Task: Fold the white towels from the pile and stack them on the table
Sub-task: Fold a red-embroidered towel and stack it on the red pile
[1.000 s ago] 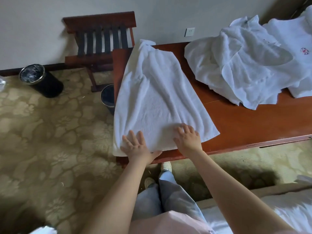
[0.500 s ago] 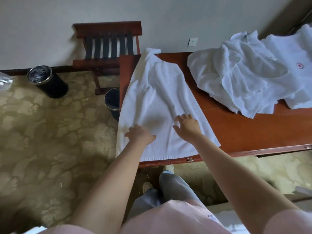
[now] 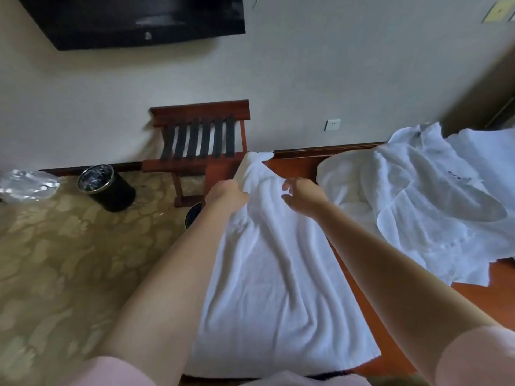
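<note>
White towel (image 3: 278,274) beneath left hand (image 3: 227,192), fingers hidden, and right hand (image 3: 305,197), fingers loosely spread.

One head-worn wide-angle camera looks forward and steeply down, close over both forearms. The left hand (image 3: 227,190) and right hand (image 3: 302,197) sit mid-frame. The wall (image 3: 334,79) rises beyond them, and carpet (image 3: 55,260) spreads left of the left hand (straight edges bend outward).
</note>
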The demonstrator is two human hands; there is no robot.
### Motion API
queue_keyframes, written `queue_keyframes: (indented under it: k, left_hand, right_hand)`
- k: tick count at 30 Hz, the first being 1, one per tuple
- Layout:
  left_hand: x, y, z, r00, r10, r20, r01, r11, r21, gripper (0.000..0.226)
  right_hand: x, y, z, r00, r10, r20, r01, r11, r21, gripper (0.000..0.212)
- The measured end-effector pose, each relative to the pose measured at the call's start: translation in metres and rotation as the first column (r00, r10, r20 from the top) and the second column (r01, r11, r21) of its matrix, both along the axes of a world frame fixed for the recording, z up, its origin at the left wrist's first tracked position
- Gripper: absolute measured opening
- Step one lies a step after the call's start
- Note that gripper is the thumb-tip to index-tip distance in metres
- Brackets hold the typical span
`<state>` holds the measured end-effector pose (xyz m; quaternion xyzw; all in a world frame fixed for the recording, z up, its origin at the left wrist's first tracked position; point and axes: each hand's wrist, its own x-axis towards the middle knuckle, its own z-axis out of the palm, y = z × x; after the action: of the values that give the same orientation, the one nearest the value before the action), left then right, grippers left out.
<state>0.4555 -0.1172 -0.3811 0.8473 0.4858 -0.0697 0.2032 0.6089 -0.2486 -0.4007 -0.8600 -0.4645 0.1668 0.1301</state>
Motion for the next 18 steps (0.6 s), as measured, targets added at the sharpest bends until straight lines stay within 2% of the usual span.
queue_keyframes:
  k: [7,14,18]
  left_hand:
    - [0.039,0.048,0.016,0.997,-0.039,0.062,0.047,0.991,-0.127,0.040]
    - [0.078,0.099,-0.013,0.994,-0.084,0.074,0.101,0.958,-0.269,0.046]
    - [0.101,0.140,-0.049,0.995,-0.043,0.093,0.068,0.958,-0.279,0.019]
  right_hand:
    - [0.046,0.051,0.001,0.995,-0.029,-0.091,0.027,0.999,-0.029,0.027]
    - [0.081,0.106,-0.020,0.983,-0.095,-0.159,0.082,0.993,-0.088,0.027]
    - [0.102,0.134,-0.047,0.976,-0.123,-0.179,0.096,0.983,-0.154,0.028]
